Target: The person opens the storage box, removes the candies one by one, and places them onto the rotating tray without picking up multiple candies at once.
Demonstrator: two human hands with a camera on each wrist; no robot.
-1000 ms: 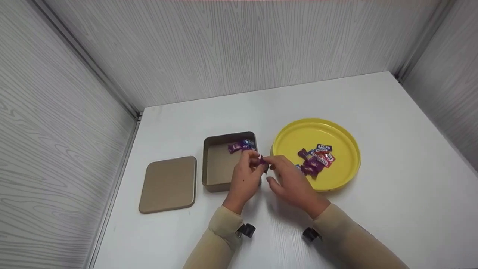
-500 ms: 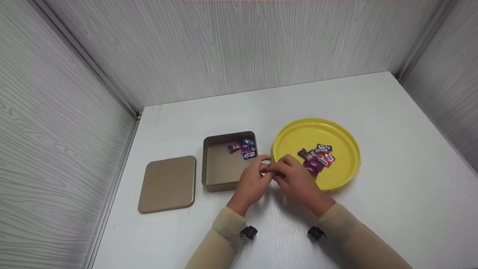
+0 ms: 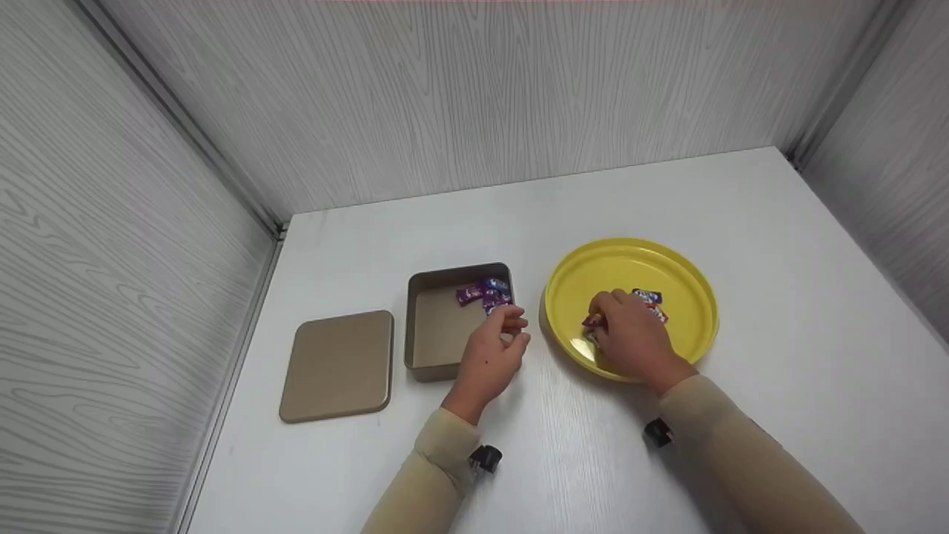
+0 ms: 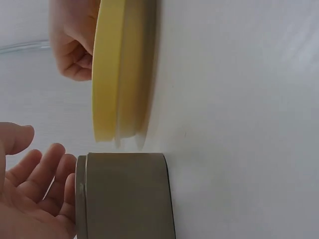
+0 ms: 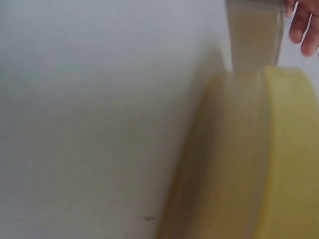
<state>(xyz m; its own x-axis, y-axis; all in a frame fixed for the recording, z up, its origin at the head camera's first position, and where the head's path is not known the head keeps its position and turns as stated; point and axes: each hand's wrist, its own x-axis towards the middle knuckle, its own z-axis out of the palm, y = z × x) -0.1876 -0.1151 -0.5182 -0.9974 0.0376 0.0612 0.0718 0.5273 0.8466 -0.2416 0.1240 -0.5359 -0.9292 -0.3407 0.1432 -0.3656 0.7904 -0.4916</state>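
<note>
My right hand (image 3: 634,337) is over the yellow round tray (image 3: 567,271), and its thumb and fingers pinch a purple wrapped candy (image 3: 593,321). Beneath and beyond that hand lie more wrapped candies (image 3: 649,296), blue and red, partly hidden. At the right front part of the square bronze tin (image 3: 434,373), my left hand (image 3: 491,360) hovers with loosely bent fingers and nothing in them. Its palm and spread fingers show in the left wrist view beside the tin wall (image 4: 127,194). Several purple and blue candies (image 3: 471,294) lie in the tin's far right corner.
A flat bronze lid (image 3: 337,365) lies on the white table (image 3: 474,222) left of the tin. Tin and tray stand side by side with a narrow gap. Pale wood-grain panels (image 3: 482,96) rise at the back and both sides.
My hands were together pinching a purple candy between tin and tray. Now they are apart: the right has moved right into the tray, and the left has loosened and holds nothing.
</note>
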